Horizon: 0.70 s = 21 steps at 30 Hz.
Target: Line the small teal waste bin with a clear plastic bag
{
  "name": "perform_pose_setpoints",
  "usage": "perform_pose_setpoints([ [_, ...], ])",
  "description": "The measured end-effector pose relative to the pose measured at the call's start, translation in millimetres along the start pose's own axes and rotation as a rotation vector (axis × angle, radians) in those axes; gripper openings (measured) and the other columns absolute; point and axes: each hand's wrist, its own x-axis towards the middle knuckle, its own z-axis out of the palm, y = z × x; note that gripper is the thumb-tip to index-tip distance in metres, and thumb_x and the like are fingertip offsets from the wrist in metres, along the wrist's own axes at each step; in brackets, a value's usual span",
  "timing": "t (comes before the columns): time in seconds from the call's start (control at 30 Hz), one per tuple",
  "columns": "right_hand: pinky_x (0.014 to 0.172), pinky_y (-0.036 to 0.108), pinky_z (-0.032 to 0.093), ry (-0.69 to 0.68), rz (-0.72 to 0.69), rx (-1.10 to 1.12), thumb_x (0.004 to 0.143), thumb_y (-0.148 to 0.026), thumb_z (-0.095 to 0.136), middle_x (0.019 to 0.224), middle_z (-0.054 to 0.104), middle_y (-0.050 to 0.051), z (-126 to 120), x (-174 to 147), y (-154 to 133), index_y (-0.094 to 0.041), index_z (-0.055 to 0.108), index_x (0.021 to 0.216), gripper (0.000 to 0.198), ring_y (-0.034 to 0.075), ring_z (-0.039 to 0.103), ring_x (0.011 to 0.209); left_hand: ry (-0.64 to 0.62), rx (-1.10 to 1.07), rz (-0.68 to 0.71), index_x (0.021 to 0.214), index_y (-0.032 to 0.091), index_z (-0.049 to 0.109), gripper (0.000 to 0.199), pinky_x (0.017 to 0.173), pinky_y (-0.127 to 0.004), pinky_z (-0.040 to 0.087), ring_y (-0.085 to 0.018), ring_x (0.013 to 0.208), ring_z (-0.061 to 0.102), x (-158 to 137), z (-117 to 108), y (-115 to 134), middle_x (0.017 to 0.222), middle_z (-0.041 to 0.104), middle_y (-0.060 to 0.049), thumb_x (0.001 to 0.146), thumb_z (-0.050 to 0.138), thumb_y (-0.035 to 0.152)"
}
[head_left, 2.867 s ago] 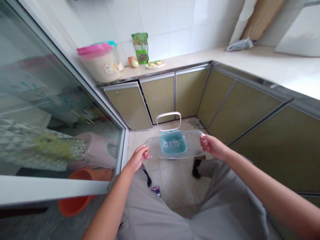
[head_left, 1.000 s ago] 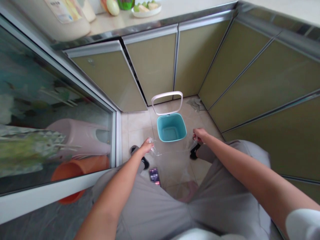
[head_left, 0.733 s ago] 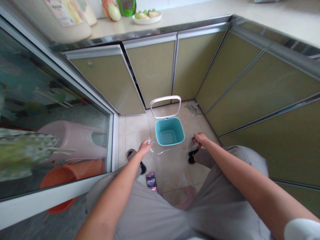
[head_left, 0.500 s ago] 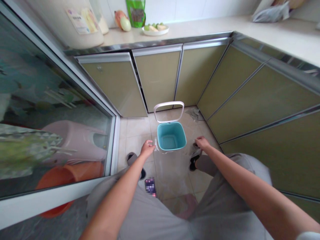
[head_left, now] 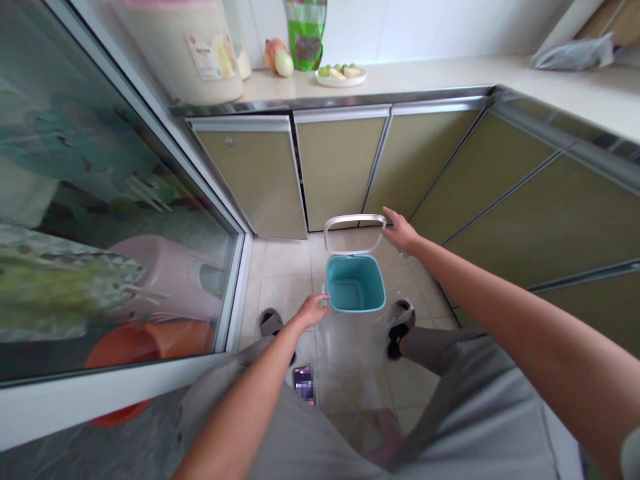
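A turquoise bin (head_left: 356,311) stands on the tiled floor before me, its inside showing bare. Its pale pink ring frame (head_left: 356,218) is tipped up at the back. My left hand (head_left: 313,311) is at the bin's left front edge, fingers closed on what looks like a clear plastic bag (head_left: 324,291). Thin see-through film seems to spread over the floor before the bin; its outline is hard to make out. My right hand (head_left: 401,232) reaches to the right side of the ring frame, thumb and forefinger apart, at or touching it.
Cabinet doors (head_left: 340,167) close off the back and right. A glass sliding door (head_left: 125,233) stands to the left. On the counter (head_left: 425,70) are a plate of cut fruit (head_left: 341,79), a green pouch (head_left: 306,37) and a large tub (head_left: 200,60). A slipper (head_left: 271,321) covers my left foot.
My right hand has moved up and away from beside the bin to the ring frame. My left hand has come closer to the bin's front edge. The view has shifted slightly.
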Motion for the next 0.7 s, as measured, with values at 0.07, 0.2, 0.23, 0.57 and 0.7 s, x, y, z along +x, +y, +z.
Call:
perform_pose_setpoints([
  [0.07, 0.112, 0.043, 0.045, -0.031, -0.016, -0.023, 0.082, -0.015, 0.064, 0.139, 0.061, 0.014, 0, -4, -3, -0.02, 0.052, 0.147, 0.067, 0.03, 0.057, 0.126, -0.004, 0.028, -0.024, 0.122, 0.017, 0.076, 0.039, 0.097, -0.033, 0.052, -0.022, 0.102, 0.071, 0, -1, 0, 0.121, 0.076, -0.012, 0.083, 0.069, 0.015],
  [0.2, 0.093, 0.035, 0.052, -0.047, 0.006, -0.076, 0.087, -0.02, 0.063, 0.122, 0.067, 0.015, 0, -51, 3, -0.017, 0.063, 0.126, 0.039, 0.023, 0.065, 0.094, -0.019, 0.049, -0.078, 0.123, 0.018, 0.076, 0.039, 0.099, -0.032, 0.052, -0.025, 0.11, 0.071, 0, -1, 1, 0.126, 0.075, -0.012, 0.085, 0.069, 0.018],
  [0.23, 0.09, 0.033, 0.052, -0.078, 0.006, -0.089, 0.087, -0.021, 0.064, 0.118, 0.067, 0.014, 1, -68, 6, -0.016, 0.064, 0.12, 0.033, 0.021, 0.065, 0.088, -0.034, 0.054, -0.08, 0.123, 0.018, 0.076, 0.039, 0.098, -0.032, 0.052, -0.025, 0.11, 0.071, 0, -1, 1, 0.126, 0.075, -0.012, 0.085, 0.069, 0.019],
  [0.57, 0.078, 0.025, 0.045, -0.502, 0.023, -0.28, 0.089, -0.026, 0.067, 0.114, 0.068, 0.008, 45, -179, 42, -0.023, 0.074, 0.1, 0.014, 0.019, 0.064, 0.089, -0.102, 0.101, -0.131, 0.116, 0.017, 0.077, 0.035, 0.1, -0.03, 0.049, -0.025, 0.112, 0.069, -5, 5, 2, 0.121, 0.077, -0.01, 0.083, 0.074, 0.025],
  [0.7, 0.08, 0.026, 0.045, -0.541, 0.019, -0.244, 0.087, -0.026, 0.069, 0.112, 0.071, 0.008, 60, -184, 51, -0.025, 0.076, 0.102, 0.016, 0.022, 0.065, 0.095, -0.096, 0.143, -0.183, 0.12, 0.018, 0.076, 0.04, 0.103, -0.031, 0.046, -0.027, 0.12, 0.067, -7, 4, -3, 0.128, 0.074, -0.012, 0.081, 0.076, 0.028],
])
